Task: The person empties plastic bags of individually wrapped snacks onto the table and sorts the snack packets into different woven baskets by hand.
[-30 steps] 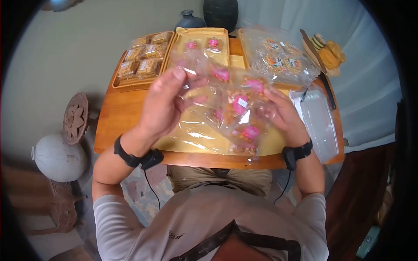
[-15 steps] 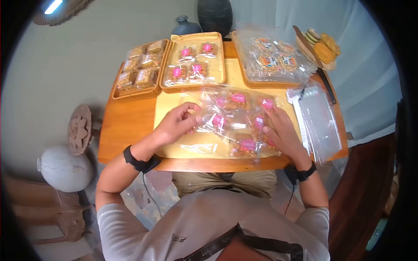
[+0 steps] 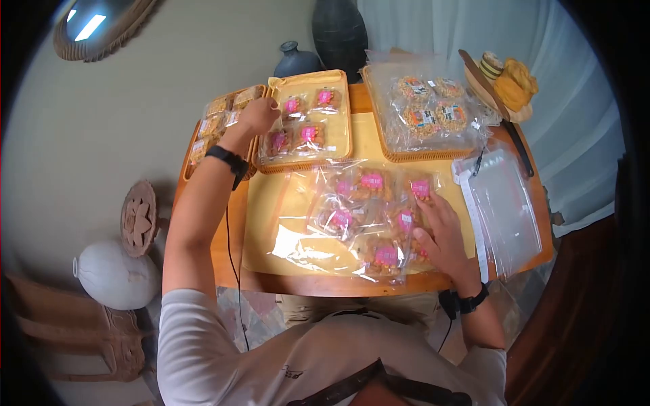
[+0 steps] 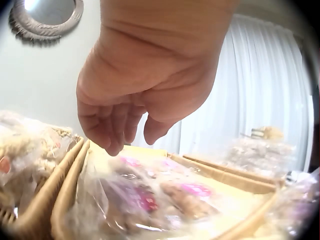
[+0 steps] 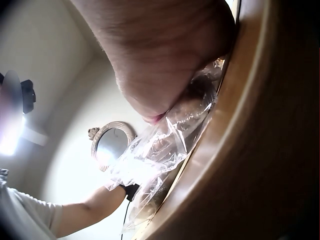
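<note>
My left hand (image 3: 258,116) hangs over the left edge of the middle wicker tray (image 3: 301,164), its fingers loosely bent and holding nothing. Below those fingers in the left wrist view lie clear snack packets (image 4: 195,190) with pink labels. On the table's yellow mat, a large clear plastic bag (image 3: 298,250) lies flat with several pink-labelled snack packets (image 3: 372,181) in it. My right hand (image 3: 443,233) rests on the bag's right side, fingers spread over the packets there. Part of the bag (image 5: 170,140) shows beneath that hand in the right wrist view.
A left wicker tray (image 3: 249,174) holds light-brown packets. At the back right, another wicker tray (image 3: 423,155) bears a clear bag of round snacks (image 3: 423,118). Flat clear bags (image 3: 504,203) lie along the right edge, near a hat with yellow cloth (image 3: 516,84) and a dark-handled knife (image 3: 518,149).
The large bag of packets has come down from between both hands onto the mat. My left hand has let go of it and moved forward-left to the middle tray; my right hand stays on the bag.
</note>
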Action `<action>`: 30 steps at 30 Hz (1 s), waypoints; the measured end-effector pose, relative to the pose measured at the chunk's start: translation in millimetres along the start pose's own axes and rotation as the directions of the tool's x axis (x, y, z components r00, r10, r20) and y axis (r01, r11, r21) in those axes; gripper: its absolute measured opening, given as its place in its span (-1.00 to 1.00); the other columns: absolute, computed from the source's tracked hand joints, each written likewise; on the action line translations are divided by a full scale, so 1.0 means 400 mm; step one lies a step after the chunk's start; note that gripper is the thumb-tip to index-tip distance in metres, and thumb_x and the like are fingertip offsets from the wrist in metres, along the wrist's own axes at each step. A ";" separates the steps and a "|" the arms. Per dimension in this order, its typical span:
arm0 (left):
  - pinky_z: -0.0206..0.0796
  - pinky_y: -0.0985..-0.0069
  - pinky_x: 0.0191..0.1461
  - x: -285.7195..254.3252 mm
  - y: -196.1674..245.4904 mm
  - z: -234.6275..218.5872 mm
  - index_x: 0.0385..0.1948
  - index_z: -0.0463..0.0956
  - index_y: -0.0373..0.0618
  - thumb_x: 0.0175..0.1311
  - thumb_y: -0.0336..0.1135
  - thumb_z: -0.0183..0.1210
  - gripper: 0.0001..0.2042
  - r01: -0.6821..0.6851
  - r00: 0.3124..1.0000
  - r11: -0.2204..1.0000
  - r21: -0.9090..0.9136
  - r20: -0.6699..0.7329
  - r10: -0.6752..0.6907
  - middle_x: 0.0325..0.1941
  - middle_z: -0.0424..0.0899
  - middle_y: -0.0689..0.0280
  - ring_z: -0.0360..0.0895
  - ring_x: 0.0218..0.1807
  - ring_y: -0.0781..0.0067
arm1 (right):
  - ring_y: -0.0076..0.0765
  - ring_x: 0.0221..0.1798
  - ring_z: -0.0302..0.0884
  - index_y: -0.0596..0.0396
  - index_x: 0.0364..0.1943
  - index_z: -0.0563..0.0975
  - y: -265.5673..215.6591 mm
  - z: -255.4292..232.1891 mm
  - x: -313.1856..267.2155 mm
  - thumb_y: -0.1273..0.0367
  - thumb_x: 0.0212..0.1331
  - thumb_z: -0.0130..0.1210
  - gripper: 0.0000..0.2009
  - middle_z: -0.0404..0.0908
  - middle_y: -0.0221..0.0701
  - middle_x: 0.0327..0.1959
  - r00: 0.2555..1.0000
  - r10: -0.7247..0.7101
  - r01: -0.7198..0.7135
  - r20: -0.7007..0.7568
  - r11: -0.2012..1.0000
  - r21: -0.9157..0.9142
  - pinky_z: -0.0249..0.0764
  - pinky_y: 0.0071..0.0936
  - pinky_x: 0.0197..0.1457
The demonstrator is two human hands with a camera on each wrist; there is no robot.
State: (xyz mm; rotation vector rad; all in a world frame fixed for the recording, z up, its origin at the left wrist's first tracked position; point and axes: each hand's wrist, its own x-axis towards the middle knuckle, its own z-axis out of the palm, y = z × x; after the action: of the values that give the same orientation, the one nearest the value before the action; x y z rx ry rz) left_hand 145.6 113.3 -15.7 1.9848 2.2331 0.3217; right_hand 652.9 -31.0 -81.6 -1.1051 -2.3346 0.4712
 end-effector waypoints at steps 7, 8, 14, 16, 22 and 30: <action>0.39 0.14 0.27 0.212 -0.013 0.055 0.07 0.59 -0.31 0.35 0.02 0.10 -0.48 0.063 0.992 0.996 0.070 -0.112 -0.055 0.08 0.66 -0.13 0.59 0.18 -0.12 | 0.17 0.49 0.15 0.06 0.34 0.45 -0.010 -0.006 0.007 0.08 0.33 0.11 -0.44 0.25 -0.02 0.47 1.000 0.012 -0.012 -0.004 1.000 -0.014 0.04 0.03 0.52; 0.41 0.15 0.25 0.230 -0.008 0.065 0.05 0.60 -0.32 0.34 0.05 0.10 -0.46 0.119 0.991 0.987 0.106 -0.074 -0.112 0.06 0.67 -0.14 0.60 0.16 -0.11 | 0.17 0.49 0.15 0.06 0.34 0.45 -0.012 -0.008 0.008 0.09 0.32 0.12 -0.43 0.24 -0.03 0.47 1.000 0.013 -0.013 0.000 1.000 -0.014 0.03 0.03 0.52; 0.47 0.18 0.14 0.248 0.016 0.076 -0.05 0.66 -0.29 0.33 0.06 0.11 -0.49 0.207 0.973 0.968 0.142 0.074 -0.219 -0.10 0.74 -0.06 0.68 0.01 -0.08 | 0.17 0.50 0.13 0.08 0.34 0.45 -0.012 -0.011 0.013 0.11 0.27 0.15 -0.41 0.23 -0.04 0.48 0.999 0.028 -0.028 0.022 1.000 -0.007 0.02 0.03 0.53; 0.49 0.19 0.09 0.258 -0.007 0.091 -0.08 0.68 -0.27 0.33 0.05 0.11 -0.51 0.209 0.975 0.963 0.171 0.043 -0.219 -0.16 0.76 -0.02 0.71 -0.04 -0.05 | 0.17 0.50 0.13 0.08 0.34 0.45 -0.014 -0.014 0.013 0.11 0.27 0.16 -0.41 0.23 -0.04 0.48 0.999 0.036 -0.036 0.027 0.999 -0.001 0.03 0.04 0.53; 0.47 0.37 -0.16 0.213 0.003 0.069 -0.25 0.59 -0.23 0.37 -0.21 0.17 -0.77 0.065 0.975 0.968 -0.241 -0.191 -0.113 -0.32 0.74 0.16 0.68 -0.23 0.34 | 0.17 0.49 0.14 0.10 0.34 0.45 -0.018 -0.015 0.014 0.11 0.29 0.15 -0.42 0.23 -0.02 0.48 0.999 0.029 -0.029 0.022 1.000 -0.011 0.04 0.05 0.52; 0.35 0.56 -0.13 0.037 0.027 0.032 -0.20 0.44 -0.20 0.52 -0.31 0.06 -0.85 -0.360 0.888 0.720 -0.593 -0.454 0.070 -0.38 0.52 0.40 0.45 -0.29 0.60 | 0.21 0.49 0.15 0.14 0.29 0.46 -0.019 -0.006 -0.002 0.13 0.29 0.17 -0.44 0.25 0.00 0.46 0.999 0.035 -0.034 -0.020 0.999 0.033 0.06 0.04 0.53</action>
State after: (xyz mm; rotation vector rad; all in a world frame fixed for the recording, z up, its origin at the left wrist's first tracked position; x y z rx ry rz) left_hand 157.3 129.9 -24.8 1.8529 1.6507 1.4590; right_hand 650.0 -36.2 -76.1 -1.1312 -2.2856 0.5067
